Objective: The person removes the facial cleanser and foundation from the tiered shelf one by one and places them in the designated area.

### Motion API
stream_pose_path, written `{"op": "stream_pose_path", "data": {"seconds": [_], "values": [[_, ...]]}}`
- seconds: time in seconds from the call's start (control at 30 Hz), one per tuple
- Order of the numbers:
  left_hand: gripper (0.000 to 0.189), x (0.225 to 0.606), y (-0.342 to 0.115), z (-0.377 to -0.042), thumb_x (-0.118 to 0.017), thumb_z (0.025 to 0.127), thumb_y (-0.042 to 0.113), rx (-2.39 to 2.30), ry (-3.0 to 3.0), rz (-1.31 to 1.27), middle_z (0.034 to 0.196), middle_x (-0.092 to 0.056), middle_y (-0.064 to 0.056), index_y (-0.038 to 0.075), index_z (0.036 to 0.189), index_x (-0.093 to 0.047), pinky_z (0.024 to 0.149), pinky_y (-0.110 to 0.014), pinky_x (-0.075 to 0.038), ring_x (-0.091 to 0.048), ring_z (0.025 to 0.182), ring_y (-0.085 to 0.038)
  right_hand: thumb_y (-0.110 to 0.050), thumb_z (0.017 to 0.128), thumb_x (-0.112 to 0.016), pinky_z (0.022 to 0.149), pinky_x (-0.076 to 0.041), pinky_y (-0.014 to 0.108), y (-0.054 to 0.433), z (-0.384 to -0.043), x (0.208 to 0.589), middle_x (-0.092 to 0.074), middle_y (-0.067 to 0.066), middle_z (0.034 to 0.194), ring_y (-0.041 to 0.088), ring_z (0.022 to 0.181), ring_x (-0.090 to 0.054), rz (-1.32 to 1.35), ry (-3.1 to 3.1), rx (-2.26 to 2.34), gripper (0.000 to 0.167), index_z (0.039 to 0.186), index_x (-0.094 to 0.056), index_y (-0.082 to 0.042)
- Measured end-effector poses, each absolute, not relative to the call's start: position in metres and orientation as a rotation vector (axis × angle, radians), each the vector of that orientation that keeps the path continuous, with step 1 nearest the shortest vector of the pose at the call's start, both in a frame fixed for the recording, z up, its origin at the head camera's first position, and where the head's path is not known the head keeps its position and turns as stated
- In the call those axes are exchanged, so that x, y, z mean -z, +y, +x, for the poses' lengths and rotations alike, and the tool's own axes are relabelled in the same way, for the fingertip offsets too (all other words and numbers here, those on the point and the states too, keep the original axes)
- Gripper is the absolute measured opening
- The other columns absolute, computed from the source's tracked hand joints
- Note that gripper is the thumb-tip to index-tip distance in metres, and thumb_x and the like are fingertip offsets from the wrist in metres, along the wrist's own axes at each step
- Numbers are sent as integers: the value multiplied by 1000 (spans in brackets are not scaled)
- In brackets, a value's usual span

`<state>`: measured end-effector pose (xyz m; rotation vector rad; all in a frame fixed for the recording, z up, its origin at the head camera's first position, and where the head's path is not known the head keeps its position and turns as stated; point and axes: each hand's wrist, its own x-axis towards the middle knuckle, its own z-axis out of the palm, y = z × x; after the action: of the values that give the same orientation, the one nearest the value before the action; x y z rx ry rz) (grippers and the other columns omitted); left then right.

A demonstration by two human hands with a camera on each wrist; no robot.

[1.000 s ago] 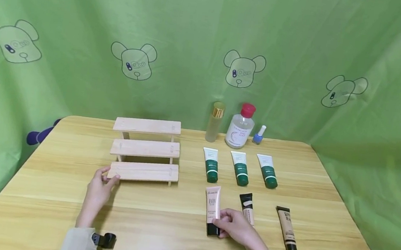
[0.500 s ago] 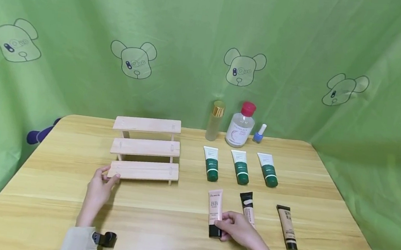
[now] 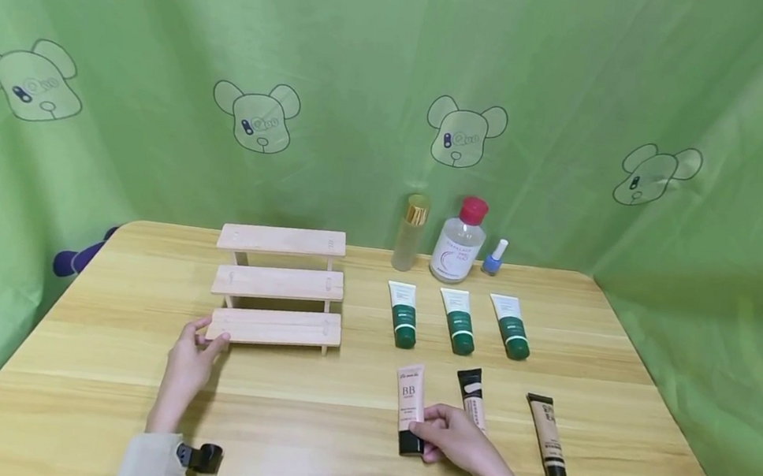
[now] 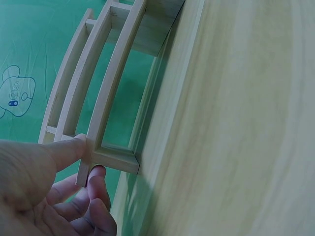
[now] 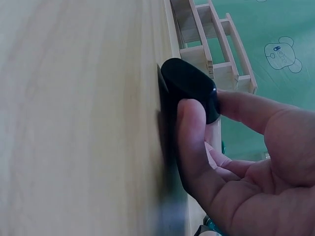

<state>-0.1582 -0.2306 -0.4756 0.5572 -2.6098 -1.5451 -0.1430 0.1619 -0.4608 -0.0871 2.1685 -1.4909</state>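
My left hand (image 3: 189, 361) pinches the left end of the lowest step of a three-tier wooden display rack (image 3: 274, 326). In the left wrist view the thumb lies on top of that step (image 4: 115, 73) and a fingertip is under it. My right hand (image 3: 455, 438) grips a pink BB cream tube (image 3: 410, 400) near its black cap (image 5: 189, 81), the cap end towards me. Part of the cap is behind the thumb. Just beyond the hand lies a black-topped beige tube (image 3: 472, 396), its lower end hidden by the hand.
Another beige tube (image 3: 548, 439) lies at the right. Behind are green-and-white tubes (image 3: 404, 316) in a row. A gold-capped bottle (image 3: 409, 233), a red-capped bottle (image 3: 457, 247) and a blue nail polish bottle (image 3: 492, 259) stand at the back edge before a green curtain (image 3: 376, 47).
The BB cream tube and my right hand have shifted slightly right and towards me, mostly in the first half second. My left hand stays on the rack.
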Motion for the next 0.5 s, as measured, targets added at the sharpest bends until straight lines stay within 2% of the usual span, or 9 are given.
{"op": "stream_pose_path", "data": {"seconds": [0.27,0.5], "values": [[56,477,-230,-158,-56,97,23,1517,-2599,559,110,-57,-27,-3,141,-34,61,-26,-44,-57,78,-24,-10,89,-63,54,-52,22,163,-142,461,-54,4,71,9,57,-55,-93,2166,1487,40,112,-49,19],[54,476,-230,-157,-55,97,20,1513,-2593,538,110,-56,-28,-5,139,-34,65,-27,-45,-60,88,-32,-10,90,-64,54,-53,24,163,-142,464,-57,5,70,10,57,-57,-123,2148,1481,40,114,-50,19]]}}
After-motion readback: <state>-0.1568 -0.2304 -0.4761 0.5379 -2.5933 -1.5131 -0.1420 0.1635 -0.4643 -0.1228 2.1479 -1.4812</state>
